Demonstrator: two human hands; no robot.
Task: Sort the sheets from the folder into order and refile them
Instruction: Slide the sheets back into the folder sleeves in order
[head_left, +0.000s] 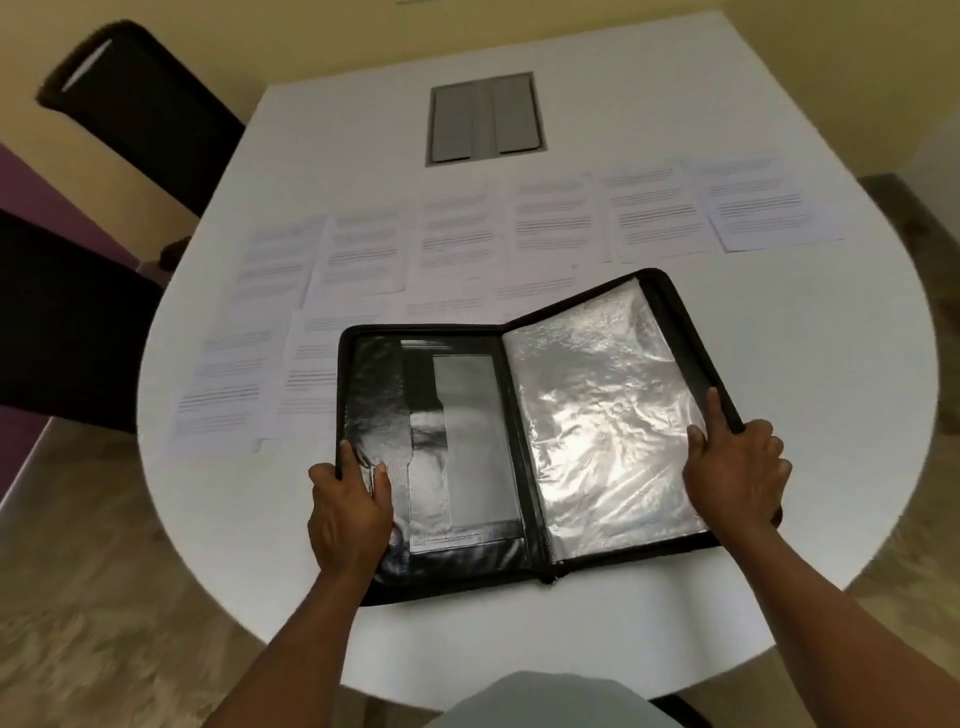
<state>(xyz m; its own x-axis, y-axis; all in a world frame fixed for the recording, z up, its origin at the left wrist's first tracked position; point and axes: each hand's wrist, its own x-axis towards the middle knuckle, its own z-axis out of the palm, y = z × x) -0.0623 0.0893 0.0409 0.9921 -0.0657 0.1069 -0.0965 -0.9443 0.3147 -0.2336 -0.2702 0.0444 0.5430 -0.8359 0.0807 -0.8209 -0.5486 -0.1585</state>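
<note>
A black zip folder lies open on the white table, its right half raised and showing shiny clear plastic sleeves. My left hand grips the folder's left edge, thumb on the inner cover. My right hand holds the right edge, fingers lying on the sleeves. Several printed sheets are laid out in rows on the table beyond and left of the folder; the folder covers parts of the nearer ones.
A grey cable hatch is set into the table at the back. Black chairs stand at the left. The table's rounded near edge is close to my body.
</note>
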